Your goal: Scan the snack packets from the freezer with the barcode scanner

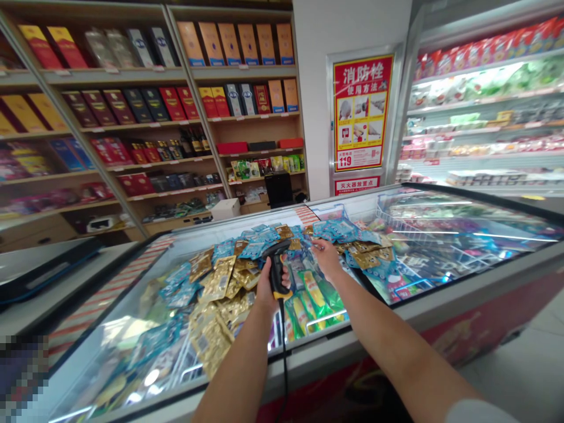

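My left hand is wrapped round the grip of a black and yellow barcode scanner, its cord hanging down past the freezer's front edge. Just to the right, my right hand has its fingers pinched together at the pile of packets; what they hold, if anything, is too small to make out. Blue packets and gold packets lie heaped on the glass lid around both hands. More blue packets spread behind my right hand. Green and yellow packages show through the glass below.
A glass-topped chest freezer stretches across the front. Shelves of boxes and bottles stand behind it. On the right is a lit open fridge. A red poster hangs on the wall. A black device sits at left.
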Demonstrator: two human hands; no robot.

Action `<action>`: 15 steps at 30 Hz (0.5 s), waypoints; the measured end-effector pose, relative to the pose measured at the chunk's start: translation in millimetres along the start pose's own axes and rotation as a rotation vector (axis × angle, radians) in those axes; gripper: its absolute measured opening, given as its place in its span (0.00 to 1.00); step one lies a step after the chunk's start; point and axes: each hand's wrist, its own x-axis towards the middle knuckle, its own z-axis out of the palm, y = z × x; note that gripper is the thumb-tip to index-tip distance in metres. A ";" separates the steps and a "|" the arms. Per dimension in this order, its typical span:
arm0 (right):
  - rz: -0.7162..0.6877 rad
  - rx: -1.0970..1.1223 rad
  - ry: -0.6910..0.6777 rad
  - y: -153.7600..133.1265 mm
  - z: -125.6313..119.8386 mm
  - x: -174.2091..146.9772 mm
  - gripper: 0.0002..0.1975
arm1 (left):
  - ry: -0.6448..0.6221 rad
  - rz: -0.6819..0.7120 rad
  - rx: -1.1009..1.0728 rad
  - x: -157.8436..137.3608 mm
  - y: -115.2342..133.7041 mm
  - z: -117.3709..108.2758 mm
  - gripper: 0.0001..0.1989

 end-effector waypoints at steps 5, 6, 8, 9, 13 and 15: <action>-0.049 -0.055 0.085 5.5 -2.0 6.2 0.09 | -0.028 -0.010 -0.002 0.3 -0.7 -0.7 0.21; -0.020 -0.053 0.094 7.1 -3.1 7.7 0.08 | -0.027 -0.013 0.004 0.3 -0.9 -0.8 0.21; 0.016 -0.102 0.100 10.6 -6.0 9.9 0.05 | -0.015 -0.014 0.015 0.2 -1.3 -0.5 0.21; 0.015 -0.160 0.097 12.2 -7.6 10.5 0.04 | -0.006 -0.014 0.019 0.1 -1.4 -0.3 0.21; -0.090 -0.453 0.048 14.7 -12.4 10.7 0.07 | 0.020 -0.015 0.035 0.2 -1.9 0.3 0.20; -0.156 -0.569 0.027 13.8 -13.0 10.2 0.08 | 0.017 -0.022 0.052 0.5 -2.3 0.4 0.19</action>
